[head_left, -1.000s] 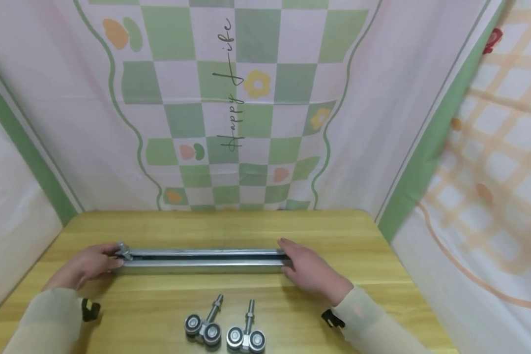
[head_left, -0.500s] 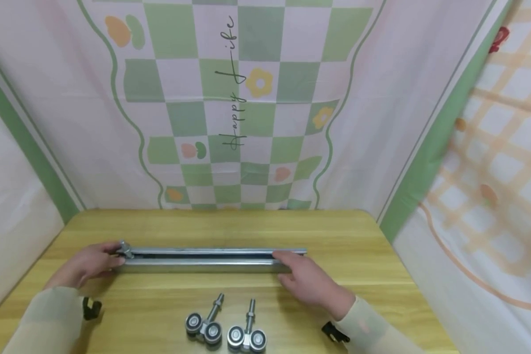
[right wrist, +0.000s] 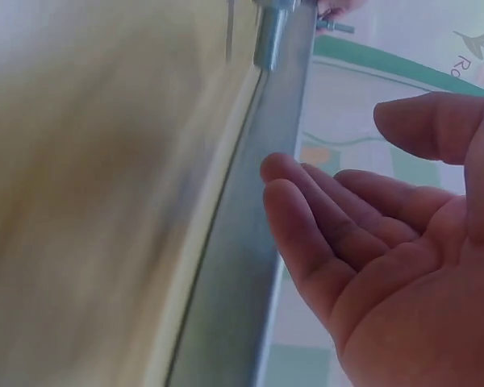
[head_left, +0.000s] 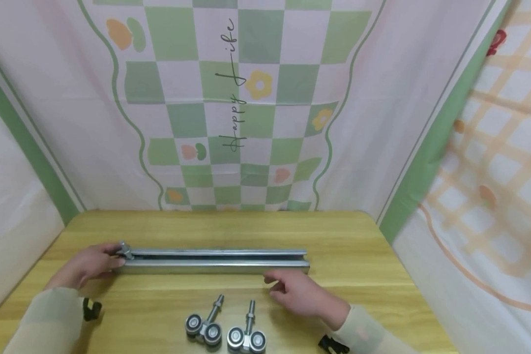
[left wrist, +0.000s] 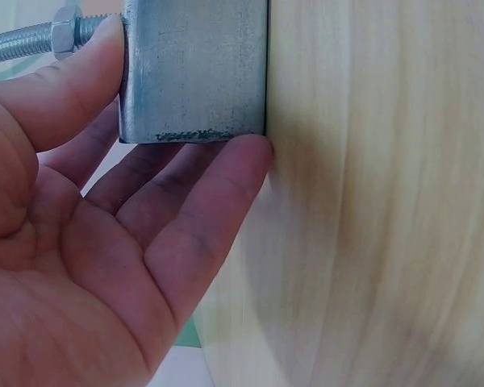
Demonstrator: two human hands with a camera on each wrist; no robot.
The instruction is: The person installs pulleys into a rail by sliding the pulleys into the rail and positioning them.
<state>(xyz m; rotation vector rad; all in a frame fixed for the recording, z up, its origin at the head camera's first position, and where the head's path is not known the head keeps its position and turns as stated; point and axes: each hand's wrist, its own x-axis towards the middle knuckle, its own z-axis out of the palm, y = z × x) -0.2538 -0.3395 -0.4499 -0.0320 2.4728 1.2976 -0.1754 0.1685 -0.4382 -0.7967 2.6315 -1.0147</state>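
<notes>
A slotted metal rail point(head_left: 217, 269) lies crosswise on the table. My left hand point(head_left: 88, 263) grips its left end; in the left wrist view, the thumb lies at the slotted edge and the fingers point(left wrist: 214, 205) reach across the end face. A threaded bolt point(left wrist: 20, 42) with a nut stands out of the slot beside that thumb; whatever it joins inside the rail is hidden. Two roller trolleys, a left one point(head_left: 212, 333) and a right one point(head_left: 250, 322), lie in front of the rail. My right hand point(head_left: 303, 295) hovers empty between rail and right trolley, fingers loosely bent.
The wooden table point(head_left: 358, 255) has a rounded far edge. A checked green and white cloth point(head_left: 256, 118) hangs behind it, with more printed cloth on either side. Black straps sit at both wrists.
My right hand has let go of the rail's right end and moved toward me and slightly left, uncovering that end. The left hand, rail and trolleys stay put.
</notes>
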